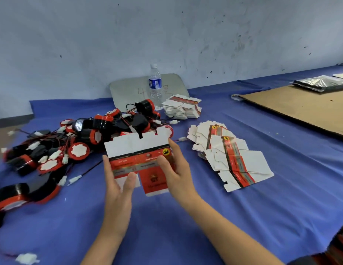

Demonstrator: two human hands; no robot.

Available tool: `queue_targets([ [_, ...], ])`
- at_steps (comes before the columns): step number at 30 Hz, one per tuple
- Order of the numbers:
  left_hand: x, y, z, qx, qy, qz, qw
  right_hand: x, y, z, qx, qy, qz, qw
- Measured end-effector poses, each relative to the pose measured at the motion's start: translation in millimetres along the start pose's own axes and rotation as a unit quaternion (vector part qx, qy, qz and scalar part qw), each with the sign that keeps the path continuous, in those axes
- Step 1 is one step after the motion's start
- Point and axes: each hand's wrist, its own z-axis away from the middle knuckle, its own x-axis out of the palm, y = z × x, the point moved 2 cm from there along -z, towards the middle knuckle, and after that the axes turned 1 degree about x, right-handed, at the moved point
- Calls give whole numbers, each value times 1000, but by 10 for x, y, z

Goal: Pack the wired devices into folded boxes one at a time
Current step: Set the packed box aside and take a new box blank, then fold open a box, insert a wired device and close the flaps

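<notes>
- Blue-covered table (195,230); brown cardboard sheet (300,108) lying far right.
- Heap of red-and-black wired devices (80,138), left of centre, white connectors trailing out.
- Loose fan of flat box blanks (230,157) to the right; a second, neater stack of blanks (183,109) behind, next to a water bottle (155,85).
- One unfolded box (140,150) held above the cloth, just in front of the heap.
- Left hand (117,180) grips its left edge, thumb on the printed face.
- Right hand (176,169) grips the right edge, thumb in front, fingers behind.

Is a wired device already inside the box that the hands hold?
No: left hand and right hand hold the box as an unfolded blank, and the wired devices lie piled beside it.
</notes>
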Motion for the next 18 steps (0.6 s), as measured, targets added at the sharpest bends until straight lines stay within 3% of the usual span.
queue_targets([
  [7,87,57,84,26,-20,-21,999,-26,-20,81,-11,-52,-11,999],
  [11,263,62,235,30,-95,-28,995,78,-87,145,-30,-109,-37,993],
  [16,300,-70,369,19,-171,-121,978,143,-149,221,-27,-211,-49,976],
  [18,285,-96,365,-2,-181,-130,975,116,-159,211,-27,-211,-31,977],
])
